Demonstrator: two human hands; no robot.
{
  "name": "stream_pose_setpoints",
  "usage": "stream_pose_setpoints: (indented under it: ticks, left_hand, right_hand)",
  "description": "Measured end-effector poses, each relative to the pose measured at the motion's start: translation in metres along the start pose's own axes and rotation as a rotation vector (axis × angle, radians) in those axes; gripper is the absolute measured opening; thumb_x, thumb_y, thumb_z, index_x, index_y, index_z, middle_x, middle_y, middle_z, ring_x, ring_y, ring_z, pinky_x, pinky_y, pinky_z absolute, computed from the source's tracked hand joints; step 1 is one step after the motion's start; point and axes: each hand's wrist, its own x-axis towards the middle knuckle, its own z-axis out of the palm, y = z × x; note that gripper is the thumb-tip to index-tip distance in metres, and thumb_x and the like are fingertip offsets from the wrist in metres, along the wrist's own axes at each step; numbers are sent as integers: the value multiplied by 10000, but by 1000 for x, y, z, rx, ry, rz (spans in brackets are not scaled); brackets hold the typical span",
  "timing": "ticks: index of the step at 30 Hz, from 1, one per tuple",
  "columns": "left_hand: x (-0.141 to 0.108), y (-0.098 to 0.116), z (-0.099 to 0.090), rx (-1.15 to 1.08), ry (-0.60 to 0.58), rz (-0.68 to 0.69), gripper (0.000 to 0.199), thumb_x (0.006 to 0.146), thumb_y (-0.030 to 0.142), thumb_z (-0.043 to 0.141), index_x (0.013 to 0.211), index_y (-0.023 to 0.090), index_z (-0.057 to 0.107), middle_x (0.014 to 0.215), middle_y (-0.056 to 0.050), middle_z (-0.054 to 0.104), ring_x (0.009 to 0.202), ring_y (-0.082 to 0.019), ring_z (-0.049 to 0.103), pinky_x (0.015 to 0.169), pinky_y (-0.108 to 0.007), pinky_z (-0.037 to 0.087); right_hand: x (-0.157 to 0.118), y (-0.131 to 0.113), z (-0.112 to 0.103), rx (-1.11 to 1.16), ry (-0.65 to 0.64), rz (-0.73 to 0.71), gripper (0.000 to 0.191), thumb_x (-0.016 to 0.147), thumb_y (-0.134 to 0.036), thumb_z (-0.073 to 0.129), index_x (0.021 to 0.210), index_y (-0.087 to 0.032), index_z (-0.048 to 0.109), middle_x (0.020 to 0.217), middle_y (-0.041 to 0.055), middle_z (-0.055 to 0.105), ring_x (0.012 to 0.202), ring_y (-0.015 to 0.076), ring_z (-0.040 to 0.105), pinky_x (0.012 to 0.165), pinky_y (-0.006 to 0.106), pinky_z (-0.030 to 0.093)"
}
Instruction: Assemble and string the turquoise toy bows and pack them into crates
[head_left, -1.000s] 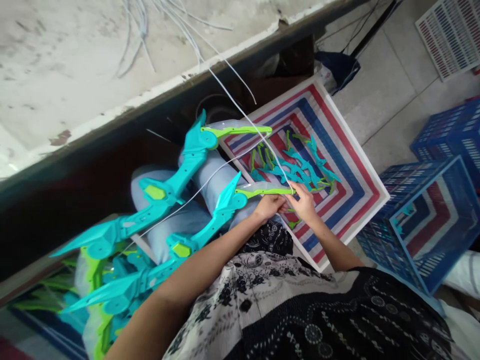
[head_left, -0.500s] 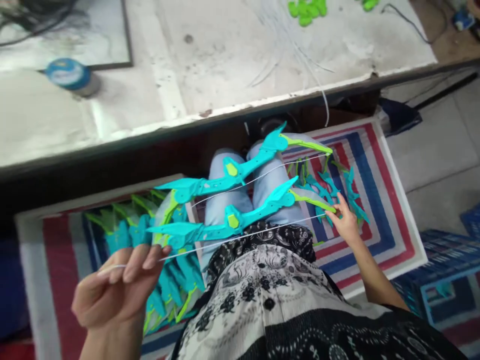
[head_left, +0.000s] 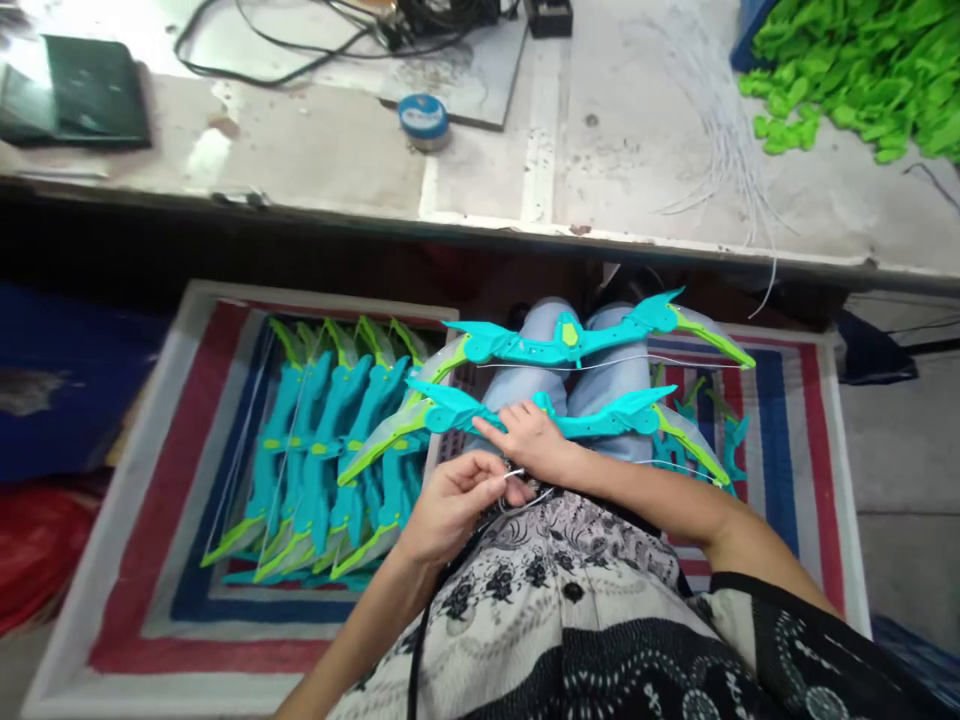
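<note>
Teal bow point(head_left: 592, 425) runs beneath my right hand point(head_left: 531, 442), whether gripped I cannot tell; just beside it my left hand point(head_left: 455, 500) pinches white string point(head_left: 515, 472), which could slip free if that pinch slackens

Cord point(head_left: 514, 473) in one hand, bow point(head_left: 604, 425) under the other

The left hand point(head_left: 454, 505) pinches the cord; the right hand point(head_left: 534, 442) lies on the bow's middle. A second bow point(head_left: 532, 349) lies beyond. Another cord point(head_left: 773, 262) droops over the bench's point(head_left: 645, 185) front edge.
</note>
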Motion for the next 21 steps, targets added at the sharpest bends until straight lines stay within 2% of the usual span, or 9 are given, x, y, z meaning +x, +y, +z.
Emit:
stream_pose_setpoints:
  ticks: [3,6,8,11,15,17,21]
  left_hand:
    - [-5,3,1,-102,-51,61,370,700,463,849,685,193,597,476,27,531,471,-132,540,551,-292,512]
    - [-7,10,-2,-129,14,193,370,700,438,841,652,190,570,456,58,417,423,-82,386,445,-223,361]
    - [-4,18,-4,-106,150,309,374,661,440,861,643,183,589,466,54,412,454,-77,384,462,-214,336]
    - [11,33,-10,-78,435,478,352,600,422,874,677,175,634,482,58,430,460,-66,368,461,-207,303]
    - [39,54,-30,15,805,673,304,575,383,823,715,155,681,503,58,475,457,-54,337,452,-209,258]
    - [49,62,-42,85,890,702,299,578,391,799,721,150,697,530,47,515,477,-61,365,469,-215,282]
    - [58,71,-58,165,925,703,293,589,402,776,725,149,722,546,35,537,514,-80,422,509,-228,338]
  right_hand:
    - [-3,4,-7,40,-79,32,476,982,-244,489,1455,-190,506,974,138,677,891,246,604,805,403,478]
    - [-25,28,-28,178,-58,31,595,957,-264,518,1535,-182,405,1012,124,696,906,236,617,865,410,503]
    - [-37,49,-38,335,-32,42,577,950,-246,490,1523,-215,431,1053,92,718,918,206,634,887,380,518]
    - [-48,79,-42,562,-26,129,520,923,-255,503,1441,-250,548,1141,48,732,937,173,664,867,317,537]
    - [-52,101,-37,723,-97,248,508,886,-317,565,1386,-234,610,1022,8,767,727,141,660,708,281,558]
    - [-52,106,-35,756,-97,276,505,874,-326,582,1368,-237,627,999,3,773,698,141,661,688,288,569]
    - [-50,110,-33,807,-64,287,491,848,-318,617,1331,-242,661,1089,29,771,917,205,723,821,340,606]
